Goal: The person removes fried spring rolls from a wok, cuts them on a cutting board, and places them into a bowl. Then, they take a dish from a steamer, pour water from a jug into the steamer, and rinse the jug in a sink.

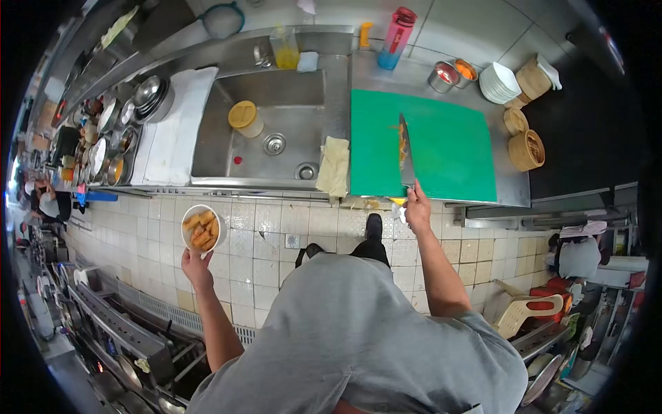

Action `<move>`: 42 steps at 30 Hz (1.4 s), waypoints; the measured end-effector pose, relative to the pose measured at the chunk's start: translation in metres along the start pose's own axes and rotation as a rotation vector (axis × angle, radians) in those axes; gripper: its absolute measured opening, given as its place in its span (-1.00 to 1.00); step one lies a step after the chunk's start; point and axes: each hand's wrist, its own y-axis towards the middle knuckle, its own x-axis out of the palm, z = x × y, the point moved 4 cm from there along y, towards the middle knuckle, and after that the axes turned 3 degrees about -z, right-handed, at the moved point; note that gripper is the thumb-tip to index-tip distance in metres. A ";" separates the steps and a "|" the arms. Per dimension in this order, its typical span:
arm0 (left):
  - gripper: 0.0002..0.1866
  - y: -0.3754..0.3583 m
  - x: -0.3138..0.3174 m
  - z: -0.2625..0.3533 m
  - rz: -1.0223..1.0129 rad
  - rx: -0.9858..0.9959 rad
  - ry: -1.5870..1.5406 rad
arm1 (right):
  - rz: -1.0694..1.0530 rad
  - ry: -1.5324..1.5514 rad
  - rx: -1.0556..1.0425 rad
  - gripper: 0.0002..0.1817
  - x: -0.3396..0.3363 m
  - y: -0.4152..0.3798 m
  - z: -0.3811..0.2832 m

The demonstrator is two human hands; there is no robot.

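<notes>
In my left hand [198, 268] is a round white tub [219, 243], held out over the floor to the left of my body. Golden-brown fried pieces, perhaps spring rolls [200, 228], fill the tub. My right hand [417, 210] grips the handle of a wide-bladed kitchen knife [407, 155] at the front edge of the counter. The blade reaches away from me over a green cutting board [452, 148]. Orange-brown scraps [402, 141] lie along the blade's left side.
Left of the board is a steel sink [293, 93] holding a yellow-lidded container [245, 119]. A folded cloth [334, 165] hangs at its edge. Behind the board stand a pink-blue bottle [396, 38], steel cups [443, 77], stacked white plates [499, 83] and bamboo steamers [526, 150].
</notes>
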 end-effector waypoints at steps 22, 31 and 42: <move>-0.63 -0.052 -0.136 -0.039 0.280 -0.048 -0.190 | -0.289 -1.276 -0.759 -0.37 0.173 -0.028 -0.131; -0.64 -0.055 -0.166 -0.072 0.283 -0.072 -0.116 | -0.193 -0.936 -0.734 -0.61 -0.047 -0.101 -0.099; -0.60 -0.018 -0.095 -0.032 0.185 -0.064 -0.114 | 0.331 0.167 -0.095 -0.54 -0.078 0.022 0.057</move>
